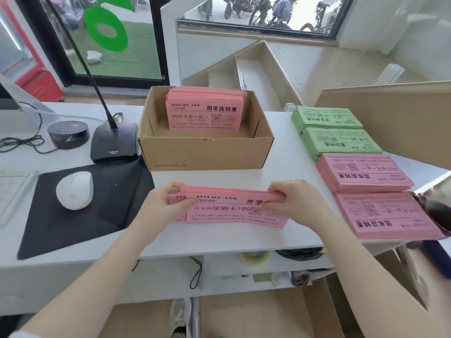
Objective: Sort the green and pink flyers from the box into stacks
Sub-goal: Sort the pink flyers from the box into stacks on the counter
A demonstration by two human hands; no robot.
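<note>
Two hands are closed on one bundle of pink flyers (229,208), which is held on its long lower edge on the white desk (219,242), near the front edge and just in front of the cardboard box (205,152). The bundle is probably stood on edge so that its sheets can be squared before being laid down. Its left end is gripped by the left hand (166,201), with the fingers curled over the top edge and the thumb lying across the printed face. Its right end is pinched by the right hand (290,198) in the same way. Both forearms are brought in from the near side and angled inward, so that the wrists converge on the bundle.

More pink flyers (205,111) are left leaning upright against the far wall of the box, so the sorting is judged unfinished. To the right, four finished stacks are laid flat in a row running from far to near: two green stacks (334,130) farther off and two pink stacks (375,196) nearer. Keeping the colours apart is evidently intended. A white mouse (74,190) is seen on a black mat (80,211) at the left.
</note>
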